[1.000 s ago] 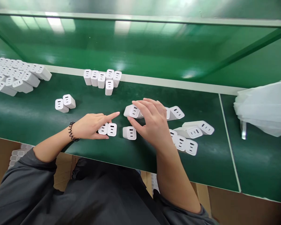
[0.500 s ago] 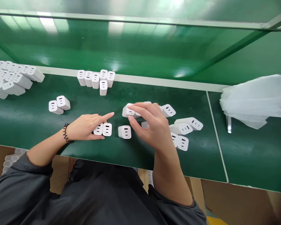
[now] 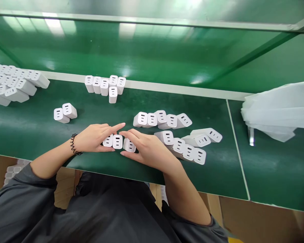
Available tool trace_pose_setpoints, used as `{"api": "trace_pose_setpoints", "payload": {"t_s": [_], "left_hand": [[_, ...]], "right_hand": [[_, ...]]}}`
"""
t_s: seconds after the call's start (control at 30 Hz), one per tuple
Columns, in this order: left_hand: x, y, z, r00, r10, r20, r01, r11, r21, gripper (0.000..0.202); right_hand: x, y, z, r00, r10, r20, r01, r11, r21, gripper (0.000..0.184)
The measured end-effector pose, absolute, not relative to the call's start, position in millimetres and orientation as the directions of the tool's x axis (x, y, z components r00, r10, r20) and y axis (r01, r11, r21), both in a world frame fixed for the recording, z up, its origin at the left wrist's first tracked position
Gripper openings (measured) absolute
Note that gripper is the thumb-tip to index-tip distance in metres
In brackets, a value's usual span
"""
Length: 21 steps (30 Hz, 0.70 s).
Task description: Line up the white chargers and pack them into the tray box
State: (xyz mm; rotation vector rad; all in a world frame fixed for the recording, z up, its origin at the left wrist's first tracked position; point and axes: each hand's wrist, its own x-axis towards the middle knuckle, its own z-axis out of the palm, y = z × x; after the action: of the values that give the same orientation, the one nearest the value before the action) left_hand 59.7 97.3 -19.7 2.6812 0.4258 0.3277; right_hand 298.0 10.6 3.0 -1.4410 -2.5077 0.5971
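My left hand [image 3: 92, 137], with a black coiled band at its wrist, closes round two white chargers [image 3: 117, 141] standing side by side. Its thumb lies along their near side, and its index finger stretches out past their far side. Another white charger [image 3: 129, 145] stands just right of that pair, with a narrow gap between. Round this one my right hand [image 3: 152, 148] is curled, fingers on the far side and thumb on the near side. The right hand partly hides it. Each charger has port slots on its upward face.
A loose row of chargers [image 3: 152, 119] lies behind my right hand, and more chargers [image 3: 188, 152] lie to its right. Two chargers [image 3: 62, 115] stand at left, several [image 3: 104, 87] by the back ledge. A large charger group [image 3: 15, 94] fills the far left. Translucent white sheets [image 3: 276, 111] lie at right.
My right hand has come left and nearer from the back row of chargers to the single charger. That charger has shifted left toward the pair. My left hand holds its place.
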Motion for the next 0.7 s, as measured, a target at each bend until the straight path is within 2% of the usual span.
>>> {"api": "trace_pose_setpoints", "payload": {"t_s": [0.17,0.7], "left_hand": [[60.9,95.8,-23.8,0.931,0.323,0.173,0.233,-0.886,0.400,0.079],[62.1,94.4,-23.5,0.935,0.316,0.161,0.239,-0.896,0.374,0.075]], "right_hand": [[285.7,10.5,-3.9,-0.516,0.856,0.037,0.786,0.490,-0.376,0.049],[285.6,12.0,-5.1,-0.533,0.840,0.104,0.771,0.533,-0.348,0.043]]}}
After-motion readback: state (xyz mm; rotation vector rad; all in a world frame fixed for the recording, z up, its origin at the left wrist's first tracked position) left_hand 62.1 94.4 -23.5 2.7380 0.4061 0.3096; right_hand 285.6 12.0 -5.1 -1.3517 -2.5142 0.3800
